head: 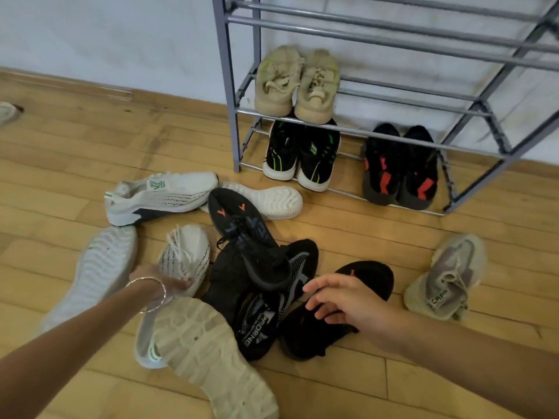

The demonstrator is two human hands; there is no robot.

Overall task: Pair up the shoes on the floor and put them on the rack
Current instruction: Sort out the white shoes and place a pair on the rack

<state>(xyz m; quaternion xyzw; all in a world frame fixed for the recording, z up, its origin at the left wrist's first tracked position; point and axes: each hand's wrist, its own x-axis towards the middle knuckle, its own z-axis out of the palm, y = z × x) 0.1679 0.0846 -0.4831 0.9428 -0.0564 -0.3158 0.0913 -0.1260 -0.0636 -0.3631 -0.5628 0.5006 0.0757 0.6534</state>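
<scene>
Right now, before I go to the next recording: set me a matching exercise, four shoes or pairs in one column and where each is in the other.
Things
1. beige pair
2. green-black pair
3. red-black pair
4. speckled shoe

Places
A. bottom shelf, right side
B. gripped at the heel by the left hand
C. second shelf
D. bottom shelf, left side

Pairs: 1-C, 2-D, 3-A, 4-B
</scene>
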